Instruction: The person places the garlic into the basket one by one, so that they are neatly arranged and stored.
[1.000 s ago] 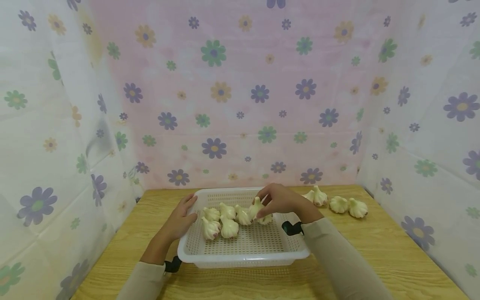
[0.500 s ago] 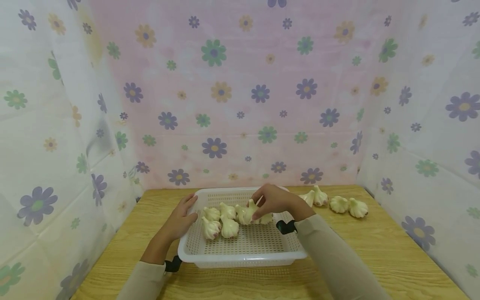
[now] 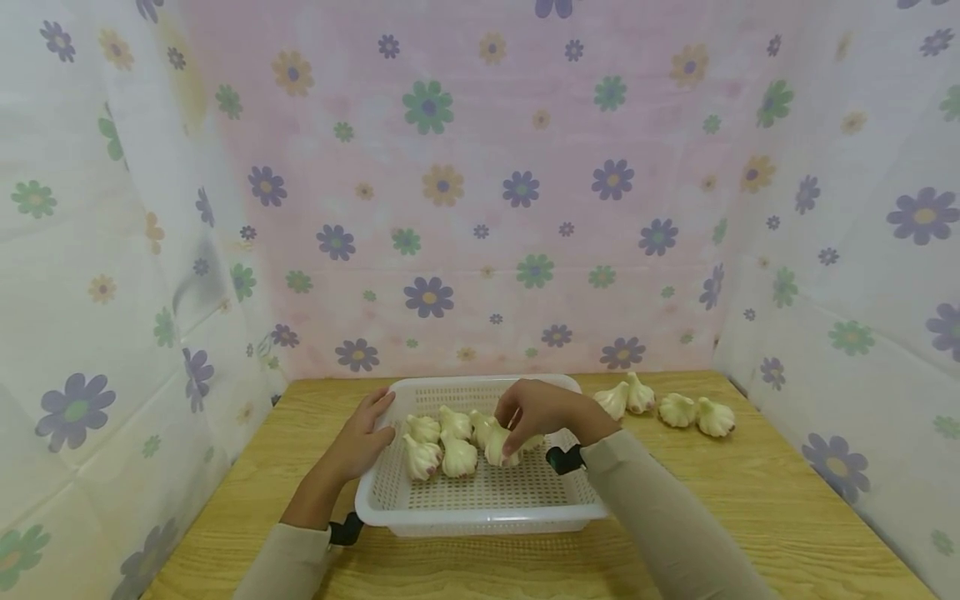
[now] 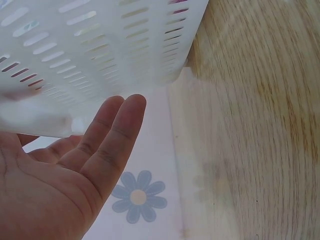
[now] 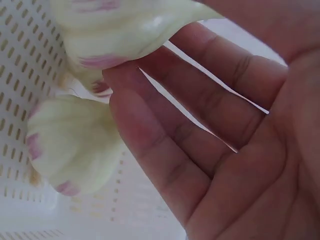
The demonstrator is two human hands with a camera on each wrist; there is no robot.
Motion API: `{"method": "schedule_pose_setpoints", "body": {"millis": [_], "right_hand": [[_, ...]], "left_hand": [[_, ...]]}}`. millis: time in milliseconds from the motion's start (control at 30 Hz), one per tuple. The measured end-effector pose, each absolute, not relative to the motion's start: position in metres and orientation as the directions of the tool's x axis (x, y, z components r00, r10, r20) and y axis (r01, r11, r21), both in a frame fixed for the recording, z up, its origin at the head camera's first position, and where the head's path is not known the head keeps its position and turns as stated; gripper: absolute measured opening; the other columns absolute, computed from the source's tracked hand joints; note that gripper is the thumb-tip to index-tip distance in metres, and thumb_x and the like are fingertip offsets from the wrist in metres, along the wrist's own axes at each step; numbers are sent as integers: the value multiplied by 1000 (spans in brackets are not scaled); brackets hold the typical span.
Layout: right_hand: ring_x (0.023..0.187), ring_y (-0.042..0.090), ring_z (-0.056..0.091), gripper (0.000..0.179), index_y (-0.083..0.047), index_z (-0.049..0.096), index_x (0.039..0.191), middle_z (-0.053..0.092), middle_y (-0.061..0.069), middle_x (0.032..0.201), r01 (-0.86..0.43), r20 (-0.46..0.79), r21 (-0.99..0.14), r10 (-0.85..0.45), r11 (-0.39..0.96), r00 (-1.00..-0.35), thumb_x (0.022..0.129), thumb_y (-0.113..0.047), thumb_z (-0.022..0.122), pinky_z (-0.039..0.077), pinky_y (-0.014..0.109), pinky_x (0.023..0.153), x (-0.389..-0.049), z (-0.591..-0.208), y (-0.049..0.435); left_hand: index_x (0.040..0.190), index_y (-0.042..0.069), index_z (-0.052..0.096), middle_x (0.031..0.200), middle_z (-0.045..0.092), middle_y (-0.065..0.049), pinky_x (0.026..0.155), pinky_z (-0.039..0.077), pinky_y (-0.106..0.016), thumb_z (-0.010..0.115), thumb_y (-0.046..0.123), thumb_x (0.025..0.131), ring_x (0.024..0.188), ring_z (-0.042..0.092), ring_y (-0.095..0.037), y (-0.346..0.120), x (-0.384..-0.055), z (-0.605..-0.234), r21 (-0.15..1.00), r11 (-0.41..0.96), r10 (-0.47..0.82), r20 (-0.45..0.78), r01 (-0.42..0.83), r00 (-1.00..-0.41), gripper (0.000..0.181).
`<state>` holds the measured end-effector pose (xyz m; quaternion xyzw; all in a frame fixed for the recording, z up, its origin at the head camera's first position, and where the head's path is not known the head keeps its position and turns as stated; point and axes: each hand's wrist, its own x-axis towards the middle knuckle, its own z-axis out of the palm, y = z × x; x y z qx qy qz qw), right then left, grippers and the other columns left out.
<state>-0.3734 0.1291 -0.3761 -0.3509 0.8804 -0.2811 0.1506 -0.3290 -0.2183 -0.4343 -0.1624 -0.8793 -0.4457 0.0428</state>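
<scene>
My right hand [image 3: 536, 408] pinches a garlic bulb [image 3: 497, 446] low inside the white plastic basket [image 3: 480, 518]. From the right wrist camera, this held bulb [image 5: 125, 30] lies against the fingertips, its purple-streaked base showing, with a second bulb [image 5: 75, 145] just below. Several other bulbs, including one [image 3: 422, 457] at the left, lie in the basket's left and back part. My left hand [image 3: 363, 437] holds the basket's left rim, thumb over the rim and fingers along the outer wall. In the left wrist view those fingers [image 4: 120, 130] are fairly straight; the thumb is mostly hidden by the basket.
Several more garlic bulbs lie on the wooden table [image 3: 697, 492] right of the basket, one [image 3: 716, 417] farthest right. Flower-printed cloth [image 3: 480, 208] hangs behind the table and along both sides. Black wrist straps [image 3: 566, 458] sit at the sleeve cuffs.
My right hand has moved left and toward me, lowering the garlic bulb beside the others in the basket. The left hand and the basket have stayed in place.
</scene>
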Motion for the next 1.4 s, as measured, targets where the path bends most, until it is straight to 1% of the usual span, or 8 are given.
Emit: {"method": "schedule_pose_setpoints", "body": {"millis": [67, 167, 333, 567, 767, 1000, 1233, 1400], "right_hand": [[95, 23, 72, 22, -21, 78, 92, 73, -6, 98, -549, -71, -587, -713, 596, -698, 76, -26, 92, 58, 36, 78, -374, -378, 127], [92, 19, 70, 19, -23, 78, 87, 72, -9, 94, -556, -75, -569, -712, 605, -698, 76, -25, 92, 56, 34, 74, -375, -382, 123], [80, 17, 69, 26, -25, 79, 94, 73, -8, 100, -497, -108, -595, -676, 632, -729, 73, -22, 94, 58, 36, 69, -374, -386, 119], [95, 14, 69, 32, -27, 80, 99, 75, -11, 101, -512, -102, -560, -667, 651, -738, 71, -25, 95, 58, 37, 81, -378, -392, 118], [87, 10, 69, 27, -28, 80, 95, 75, -13, 95, -499, -118, -551, -654, 669, -747, 72, -26, 95, 59, 34, 77, -379, -394, 117], [86, 9, 69, 24, -27, 81, 95, 76, -13, 95, -487, -121, -555, -644, 675, -755, 74, -23, 93, 59, 34, 76, -379, -396, 116], [77, 14, 71, 25, -25, 81, 97, 76, -9, 94, -452, -142, -587, -635, 672, -759, 75, -21, 93, 61, 40, 71, -379, -396, 119], [83, 11, 71, 27, -24, 81, 98, 77, -8, 97, -467, -127, -559, -628, 685, -768, 74, -22, 94, 60, 35, 74, -377, -391, 120]], "left_hand": [[162, -2, 27, 171, 16, -21, 109, 43, -63, 50, 10, 98, 149, 34, -48, -218, -328, -434, 769, 551, 249, 219, 324, -943, 70], [162, -2, 27, 170, 16, -21, 110, 43, -63, 50, 10, 98, 149, 33, -49, -219, -329, -435, 768, 550, 251, 225, 330, -942, 69], [162, -3, 25, 172, 12, -20, 110, 43, -63, 49, 9, 98, 151, 29, -50, -220, -328, -435, 783, 525, 268, 218, 333, -938, 70], [162, -3, 25, 172, 12, -18, 110, 43, -63, 49, 9, 97, 151, 29, -50, -219, -328, -435, 786, 524, 268, 213, 328, -939, 70], [162, -3, 26, 172, 13, -20, 111, 43, -62, 49, 9, 97, 151, 29, -50, -219, -327, -434, 784, 531, 261, 210, 322, -942, 70], [162, -3, 26, 172, 13, -20, 110, 43, -62, 49, 9, 98, 151, 30, -50, -219, -327, -434, 784, 533, 256, 209, 318, -944, 69], [162, -3, 25, 172, 12, -18, 112, 42, -63, 49, 9, 98, 152, 28, -49, -218, -327, -434, 789, 526, 259, 205, 316, -944, 69], [162, -3, 24, 172, 11, -18, 113, 40, -63, 48, 9, 98, 152, 27, -49, -219, -328, -434, 784, 531, 261, 209, 321, -942, 69]]}}
